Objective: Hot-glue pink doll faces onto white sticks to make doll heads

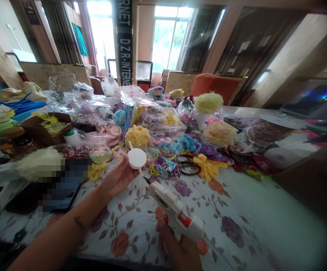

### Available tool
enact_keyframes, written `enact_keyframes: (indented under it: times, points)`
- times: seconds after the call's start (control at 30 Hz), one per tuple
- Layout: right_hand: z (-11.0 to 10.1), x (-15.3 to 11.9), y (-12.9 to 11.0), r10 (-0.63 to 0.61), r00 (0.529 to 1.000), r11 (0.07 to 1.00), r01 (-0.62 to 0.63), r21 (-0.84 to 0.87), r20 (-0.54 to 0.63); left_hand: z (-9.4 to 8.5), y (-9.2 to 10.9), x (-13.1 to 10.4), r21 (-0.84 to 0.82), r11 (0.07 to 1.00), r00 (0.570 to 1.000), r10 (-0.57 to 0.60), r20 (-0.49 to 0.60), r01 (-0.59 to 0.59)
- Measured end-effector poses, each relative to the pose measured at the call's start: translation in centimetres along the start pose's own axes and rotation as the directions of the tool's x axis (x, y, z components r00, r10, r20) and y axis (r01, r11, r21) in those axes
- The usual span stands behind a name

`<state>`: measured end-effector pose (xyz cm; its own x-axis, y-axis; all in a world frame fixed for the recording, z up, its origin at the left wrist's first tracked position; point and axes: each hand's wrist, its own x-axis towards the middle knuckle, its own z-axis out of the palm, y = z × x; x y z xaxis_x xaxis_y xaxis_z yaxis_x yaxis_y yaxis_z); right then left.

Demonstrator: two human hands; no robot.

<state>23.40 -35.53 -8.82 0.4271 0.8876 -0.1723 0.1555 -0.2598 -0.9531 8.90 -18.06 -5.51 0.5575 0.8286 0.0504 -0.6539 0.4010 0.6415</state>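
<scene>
Between the fingers of my left hand is a white round disc, its flat face turned toward me. Thin pale stick ends show above and below the disc. Just beyond it is a yellow fluffy ball; whether the two are joined, I cannot tell. My right hand grips a white glue gun with red parts, a finger at its trigger. The gun's dark nozzle points up and left, close to the lower stick end. From the gun's back a clear glue stick sticks out.
A floral tablecloth covers the table. Beyond my hands lie a bag of colourful beads, yellow fuzzy strips and heaps of wrapped craft supplies. At left are a phone, a pale fluffy bundle and a cardboard box.
</scene>
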Motion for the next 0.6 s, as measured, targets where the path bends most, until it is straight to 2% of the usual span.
enact_keyframes:
  times: [0.37,0.6]
  points:
    - [0.08,-0.04,0.04,-0.01,1.0,0.999,0.009,-0.036,-0.014,-0.04,0.09,0.18,-0.043,0.999,1.0,-0.008,-0.03,0.006]
    - [-0.19,0.21,-0.05,0.005,1.0,0.999,-0.004,-0.04,0.03,0.52,0.29,0.13,-0.066,0.998,0.997,-0.011,-0.082,0.005]
